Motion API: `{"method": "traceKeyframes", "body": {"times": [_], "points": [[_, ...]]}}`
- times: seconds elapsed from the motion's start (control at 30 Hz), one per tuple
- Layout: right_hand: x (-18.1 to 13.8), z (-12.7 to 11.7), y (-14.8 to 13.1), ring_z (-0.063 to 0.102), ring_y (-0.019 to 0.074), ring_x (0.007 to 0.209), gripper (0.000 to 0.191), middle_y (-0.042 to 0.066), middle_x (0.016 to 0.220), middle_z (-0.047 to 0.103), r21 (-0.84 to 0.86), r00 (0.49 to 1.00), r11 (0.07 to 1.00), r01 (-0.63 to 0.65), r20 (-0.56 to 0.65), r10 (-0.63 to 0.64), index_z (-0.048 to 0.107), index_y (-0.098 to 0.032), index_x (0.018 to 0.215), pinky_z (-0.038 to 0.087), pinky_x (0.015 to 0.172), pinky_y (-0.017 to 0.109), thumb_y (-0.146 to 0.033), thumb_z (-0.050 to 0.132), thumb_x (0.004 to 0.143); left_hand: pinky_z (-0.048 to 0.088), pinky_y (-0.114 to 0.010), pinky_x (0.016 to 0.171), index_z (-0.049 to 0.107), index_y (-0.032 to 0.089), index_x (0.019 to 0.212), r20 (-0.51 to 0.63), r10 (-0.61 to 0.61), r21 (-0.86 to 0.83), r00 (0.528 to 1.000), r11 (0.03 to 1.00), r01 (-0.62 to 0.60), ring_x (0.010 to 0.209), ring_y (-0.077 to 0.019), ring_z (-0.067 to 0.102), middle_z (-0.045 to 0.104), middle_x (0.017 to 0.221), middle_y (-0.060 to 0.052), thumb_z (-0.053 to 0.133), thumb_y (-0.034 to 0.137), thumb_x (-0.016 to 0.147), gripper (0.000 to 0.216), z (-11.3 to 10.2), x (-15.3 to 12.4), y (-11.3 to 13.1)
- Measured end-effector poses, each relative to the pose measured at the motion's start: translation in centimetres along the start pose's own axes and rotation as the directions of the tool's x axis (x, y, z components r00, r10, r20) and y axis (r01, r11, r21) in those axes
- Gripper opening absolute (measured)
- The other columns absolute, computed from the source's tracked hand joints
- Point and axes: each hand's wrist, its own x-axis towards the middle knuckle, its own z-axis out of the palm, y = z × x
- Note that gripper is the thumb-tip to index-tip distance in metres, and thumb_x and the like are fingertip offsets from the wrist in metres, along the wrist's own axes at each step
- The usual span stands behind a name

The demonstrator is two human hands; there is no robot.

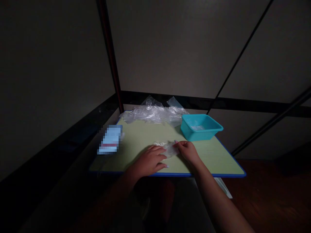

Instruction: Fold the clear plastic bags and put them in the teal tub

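A clear plastic bag (170, 151) lies crinkled on the table near its front edge. My left hand (152, 159) rests on the bag's left part, palm down with the fingers spread. At the bag's right end, my right hand (186, 149) pinches its edge between thumb and fingers. Just behind my right hand stands a turquoise plastic basin (199, 134); something whitish and see-through lies at its bottom, too dim to name.
The pale green table (141, 134) has a blue rim. A heap of clear plastic bags (153, 113) lies along its back edge, against the wall. On the left is a pixelated bluish-white object (110, 139). Dark walls enclose the left and back sides.
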Motion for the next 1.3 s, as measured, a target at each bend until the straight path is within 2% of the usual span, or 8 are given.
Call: {"method": "traceKeyframes", "body": {"times": [0.27, 0.43, 0.53, 0.7, 0.83, 0.97, 1.1, 1.3], "points": [[0.1, -0.7, 1.1, 0.044, 0.0111, 0.046, 0.044, 0.000, 0.051, 0.055, 0.011, 1.000, 1.000, 0.005, -0.029, -0.005, 0.062, -0.014, 0.062, 0.030, 0.046, 0.023, -0.053, 0.050, 0.080, 0.031, -0.038, 0.104, 0.060, 0.024, 0.116, 0.096, 0.115, -0.057, 0.989, 0.992, -0.110, 0.119, -0.0238, 0.047, 0.056, 0.126, -0.007, 0.053, 0.046, 0.086, 0.039, -0.3, 1.8, -1.2], [0.0, -0.6, 1.5, 0.052, 0.0137, 0.059, 0.026, 0.000, 0.064, 0.060, -0.030, 0.987, 0.994, 0.107, -0.115, -0.110, 0.055, -0.018, 0.077, 0.038, 0.055, 0.024, -0.043, 0.060, 0.074, 0.028, -0.040, 0.107, 0.056, 0.023, 0.120, -0.028, 0.069, -0.080, 0.997, 0.994, -0.071, 0.121, -0.0218, 0.045, 0.054, 0.129, -0.007, 0.049, 0.036, 0.089, 0.035, -0.2, 1.5, -1.5], [-0.6, -0.5, 1.3, 0.054, 0.0147, 0.059, 0.025, -0.001, 0.066, 0.061, -0.158, 0.988, 0.984, 0.078, -0.116, -0.097, 0.056, -0.019, 0.089, 0.038, 0.058, 0.025, -0.038, 0.060, 0.074, 0.031, -0.043, 0.104, 0.061, 0.025, 0.114, -0.053, 0.010, -0.044, 0.999, 0.999, -0.012, 0.124, -0.0245, 0.043, 0.053, 0.130, -0.006, 0.051, 0.037, 0.087, 0.031, -0.1, 1.1, -2.1], [-2.2, -0.8, 0.5, 0.056, 0.0163, 0.060, 0.025, -0.003, 0.064, 0.060, -0.439, 0.992, 0.898, 0.032, -0.096, -0.083, 0.057, -0.021, 0.100, 0.039, 0.064, 0.030, -0.032, 0.053, 0.078, 0.017, -0.050, 0.110, 0.059, 0.030, 0.116, 0.080, 0.139, 0.020, 0.987, 0.990, -0.141, 0.132, -0.0235, 0.035, 0.054, 0.132, 0.000, 0.047, 0.043, 0.090, 0.032, 0.4, 0.2, -2.0], [-3.8, -1.3, -0.6, 0.059, 0.0266, 0.094, 0.031, 0.010, 0.099, 0.066, -0.670, 0.966, 0.742, 0.032, -0.168, -0.194, 0.055, -0.019, 0.111, 0.039, 0.079, 0.042, -0.034, 0.051, 0.083, 0.014, -0.047, 0.112, 0.050, 0.028, 0.128, 0.058, 0.108, 0.039, 0.992, 0.993, -0.111, 0.133, -0.0207, 0.034, 0.053, 0.134, -0.001, 0.044, 0.044, 0.091, 0.041, 0.5, -0.6, -0.9], [-6.0, -1.8, -1.4, 0.035, 0.0289, 0.130, 0.050, 0.013, 0.143, 0.039, -0.746, 0.921, 0.578, 0.331, 0.124, -0.368, 0.036, -0.024, 0.138, 0.020, 0.102, 0.056, -0.037, 0.044, 0.090, 0.016, -0.044, 0.112, 0.044, 0.026, 0.133, 0.076, 0.074, 0.015, 0.994, 0.997, -0.075, 0.133, -0.0194, 0.035, 0.047, 0.138, -0.002, 0.042, 0.050, 0.091, 0.048, 0.2, -1.8, -0.3], [-8.1, -2.2, -1.0, 0.024, 0.0263, 0.137, 0.059, 0.006, 0.150, 0.027, -0.648, 0.825, 0.512, 0.564, 0.472, -0.311, 0.018, -0.033, 0.145, 0.002, 0.106, 0.062, -0.038, 0.041, 0.092, 0.017, -0.044, 0.112, 0.045, 0.026, 0.132, 0.104, 0.041, 0.017, 0.994, 0.999, -0.043, 0.132, -0.0199, 0.036, 0.047, 0.139, -0.002, 0.039, 0.054, 0.091, 0.050, 0.3, -3.1, -0.3], [-7.3, -3.0, -1.4, 0.022, 0.0235, 0.138, 0.056, 0.003, 0.151, 0.023, -0.619, 0.827, 0.555, 0.555, 0.481, -0.290, 0.015, -0.035, 0.145, -0.001, 0.107, 0.062, -0.033, 0.037, 0.094, 0.021, -0.047, 0.110, 0.049, 0.027, 0.130, 0.022, 0.036, 0.040, 0.999, 0.998, -0.037, 0.133, -0.0226, 0.034, 0.046, 0.139, -0.003, 0.046, 0.049, 0.090, 0.046, 0.2, -3.7, -0.2]]}}
